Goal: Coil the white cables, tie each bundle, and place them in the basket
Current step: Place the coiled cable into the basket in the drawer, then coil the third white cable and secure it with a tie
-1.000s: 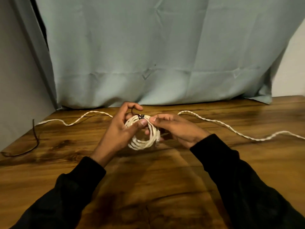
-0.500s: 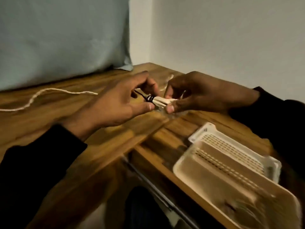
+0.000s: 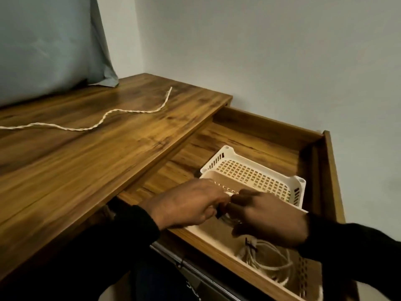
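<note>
My left hand [image 3: 188,205] and my right hand [image 3: 269,218] meet over the cream plastic basket [image 3: 249,170], which sits on the lower wooden shelf. Both hands pinch the small coiled white cable bundle [image 3: 227,217], mostly hidden between the fingers, with a dark tie at its near end. Another tied white cable coil [image 3: 269,259] lies in the basket below my right wrist. One loose white twisted cable [image 3: 104,118] stretches across the upper tabletop at the left.
The wooden tabletop [image 3: 86,166] steps down to a lower shelf [image 3: 256,137] with raised wooden sides on the right. A pale blue curtain [image 3: 47,44] hangs at the back left, and a plain wall stands behind.
My view has swung right and down. Both hands carried the tied bundle from above the table edge down over the basket. A second coil inside the basket has come into sight.
</note>
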